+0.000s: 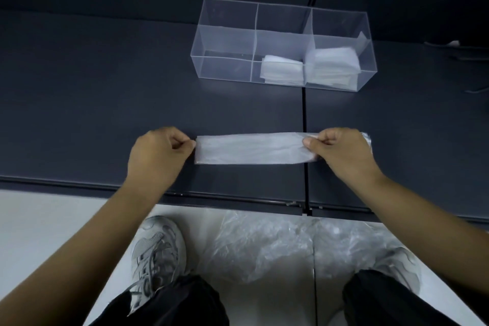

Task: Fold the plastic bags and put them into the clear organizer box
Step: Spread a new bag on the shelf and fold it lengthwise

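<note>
A translucent plastic bag (251, 149), folded into a long narrow strip, lies flat on the dark table near its front edge. My left hand (156, 153) pinches the strip's left end between thumb and curled fingers. My right hand (341, 152) pinches the right end, and a bit of the bag sticks out past it. The clear organizer box (227, 32) stands farther back on the table, with three compartments. Folded bags (281, 70) lie in the middle compartment and a taller stack of folded bags (332, 62) fills the right one. The left compartment holds nothing.
A heap of loose plastic bags (264, 249) lies on the pale floor between my grey shoes, below the table's front edge (211, 197). A seam (304, 114) runs across the tabletop from the box toward me. Dark cables (449, 45) lie at the far right.
</note>
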`<action>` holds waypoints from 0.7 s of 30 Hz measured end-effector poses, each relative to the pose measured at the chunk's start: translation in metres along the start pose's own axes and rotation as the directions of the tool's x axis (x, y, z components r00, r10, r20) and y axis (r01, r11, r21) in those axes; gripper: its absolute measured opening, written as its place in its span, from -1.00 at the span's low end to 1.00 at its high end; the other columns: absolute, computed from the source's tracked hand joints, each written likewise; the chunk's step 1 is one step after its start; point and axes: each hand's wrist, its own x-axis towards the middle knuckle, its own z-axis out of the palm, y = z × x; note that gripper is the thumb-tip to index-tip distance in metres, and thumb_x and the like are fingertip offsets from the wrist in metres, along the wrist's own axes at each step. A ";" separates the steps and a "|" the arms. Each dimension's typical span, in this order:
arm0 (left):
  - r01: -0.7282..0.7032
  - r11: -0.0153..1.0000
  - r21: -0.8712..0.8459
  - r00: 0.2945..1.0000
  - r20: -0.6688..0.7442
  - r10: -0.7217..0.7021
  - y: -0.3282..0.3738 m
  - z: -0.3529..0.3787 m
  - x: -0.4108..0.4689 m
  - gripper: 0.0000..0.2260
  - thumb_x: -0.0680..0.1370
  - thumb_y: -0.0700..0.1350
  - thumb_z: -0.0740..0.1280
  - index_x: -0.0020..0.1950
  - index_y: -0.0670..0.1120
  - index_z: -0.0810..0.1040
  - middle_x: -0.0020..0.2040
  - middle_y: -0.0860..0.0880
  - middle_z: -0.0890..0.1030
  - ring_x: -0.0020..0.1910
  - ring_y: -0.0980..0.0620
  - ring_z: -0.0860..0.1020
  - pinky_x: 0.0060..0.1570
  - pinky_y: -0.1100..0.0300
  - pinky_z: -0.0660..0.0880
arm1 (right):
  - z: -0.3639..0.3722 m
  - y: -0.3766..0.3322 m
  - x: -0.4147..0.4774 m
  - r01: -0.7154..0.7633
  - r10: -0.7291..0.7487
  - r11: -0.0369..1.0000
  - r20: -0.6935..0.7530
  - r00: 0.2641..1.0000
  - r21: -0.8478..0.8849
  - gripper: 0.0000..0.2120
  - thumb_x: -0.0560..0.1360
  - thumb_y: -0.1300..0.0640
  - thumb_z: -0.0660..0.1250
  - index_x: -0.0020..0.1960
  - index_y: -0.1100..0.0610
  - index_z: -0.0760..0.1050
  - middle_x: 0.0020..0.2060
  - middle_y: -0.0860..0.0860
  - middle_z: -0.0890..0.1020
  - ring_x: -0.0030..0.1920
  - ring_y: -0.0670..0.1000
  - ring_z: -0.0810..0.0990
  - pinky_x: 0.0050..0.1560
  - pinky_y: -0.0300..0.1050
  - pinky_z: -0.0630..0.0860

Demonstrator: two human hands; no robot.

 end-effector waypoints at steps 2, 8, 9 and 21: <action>-0.248 0.949 0.196 0.930 -0.227 0.290 0.011 0.009 -0.017 -0.94 0.51 -0.18 0.36 -0.17 -0.10 0.53 -0.24 -0.03 0.50 -0.20 -0.09 0.48 -0.19 0.10 0.37 | 0.000 -0.002 0.002 0.001 -0.001 1.000 0.004 1.000 -0.031 -0.76 0.45 0.03 0.45 -0.36 0.10 0.58 -0.46 -0.07 0.62 -0.45 -0.24 0.50 -0.38 -0.45 0.35; -0.590 0.733 0.337 0.805 0.309 0.506 0.024 0.053 -0.046 -0.41 0.61 0.18 -0.07 0.52 -0.14 0.23 0.53 -0.11 0.23 0.53 -0.10 0.13 0.51 0.00 0.02 | 0.000 -0.005 0.001 -0.023 0.023 0.997 -0.008 1.000 -0.071 -0.78 0.45 0.02 0.44 -0.31 0.11 0.58 -0.39 -0.06 0.63 -0.34 -0.13 0.56 -0.32 -0.35 0.38; -0.578 0.715 0.393 0.813 0.353 0.463 0.020 0.056 -0.044 -0.35 0.59 0.24 -0.17 0.57 -0.11 0.06 0.58 -0.08 0.07 0.56 -0.06 -0.02 0.52 -0.01 -0.08 | 0.000 -0.006 0.000 -0.032 0.032 0.997 -0.005 0.999 -0.068 -0.79 0.46 0.03 0.44 -0.29 0.12 0.58 -0.36 -0.03 0.64 -0.30 -0.08 0.58 -0.29 -0.30 0.42; -0.620 0.650 0.440 0.783 0.392 0.482 0.005 0.065 -0.040 -0.35 0.59 0.24 -0.09 0.55 -0.15 0.10 0.56 -0.13 0.10 0.54 -0.13 0.06 0.47 -0.16 0.11 | 0.060 -0.013 -0.046 0.637 -0.408 0.527 0.489 0.771 -0.563 -0.30 0.59 -0.25 -0.15 0.56 0.15 -0.18 0.55 0.03 -0.15 0.54 -0.01 -0.24 0.52 -0.01 -0.25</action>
